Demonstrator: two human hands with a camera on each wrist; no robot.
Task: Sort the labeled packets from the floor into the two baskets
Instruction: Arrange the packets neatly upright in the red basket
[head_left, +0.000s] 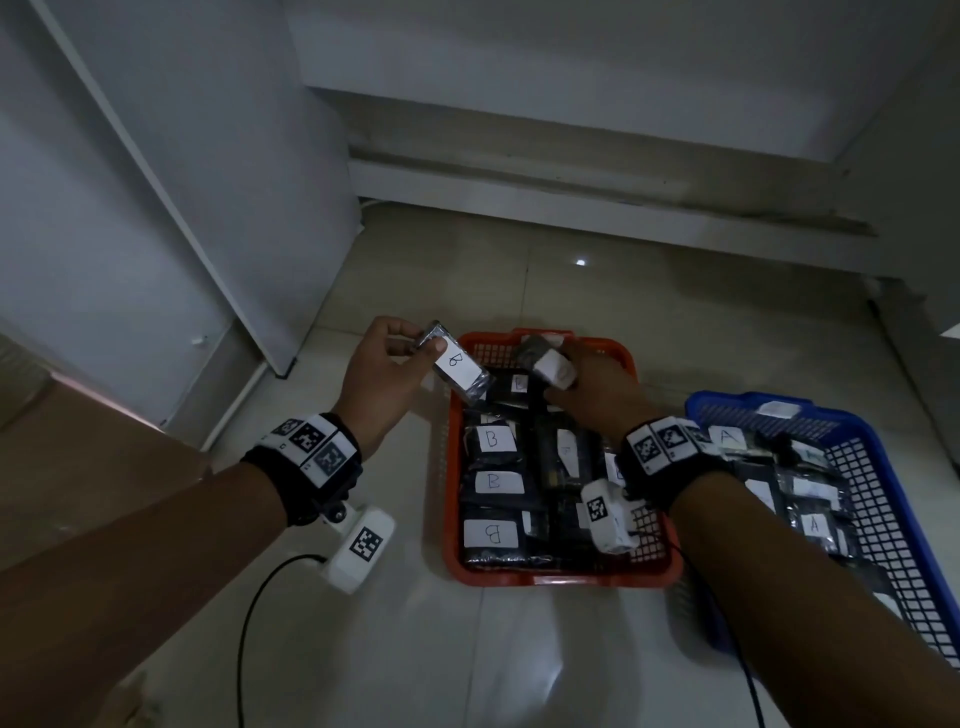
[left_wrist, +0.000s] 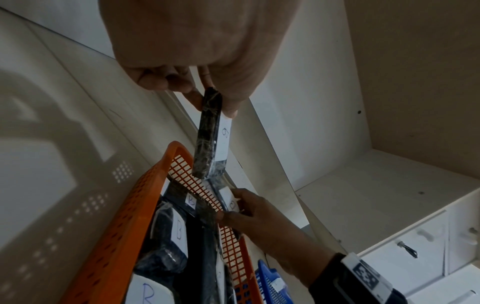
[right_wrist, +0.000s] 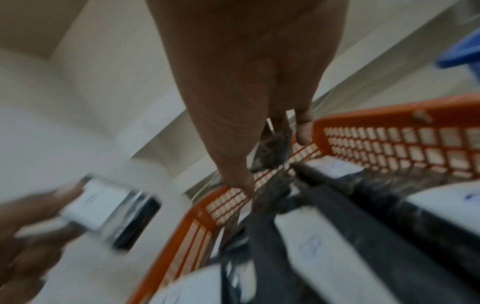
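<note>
My left hand (head_left: 387, 358) pinches a black packet with a white "B" label (head_left: 460, 370) by its upper end, just left of the orange basket's (head_left: 452, 519) far corner; the left wrist view shows that packet (left_wrist: 209, 135) hanging above the rim. My right hand (head_left: 589, 379) grips another black packet with a white label (head_left: 548, 361) over the far end of the orange basket, which holds several "B" packets (head_left: 491, 480). The blue basket (head_left: 883, 467) at right holds "A" packets (head_left: 727, 436). The right wrist view is blurred; the fingers (right_wrist: 302, 131) sit by the orange rim.
A white cabinet (head_left: 156, 208) stands to the left and a low white ledge (head_left: 597, 192) runs along the back. Pale floor tiles (head_left: 519, 665) lie in front of the baskets. A black cable (head_left: 249, 623) trails from my left wrist camera.
</note>
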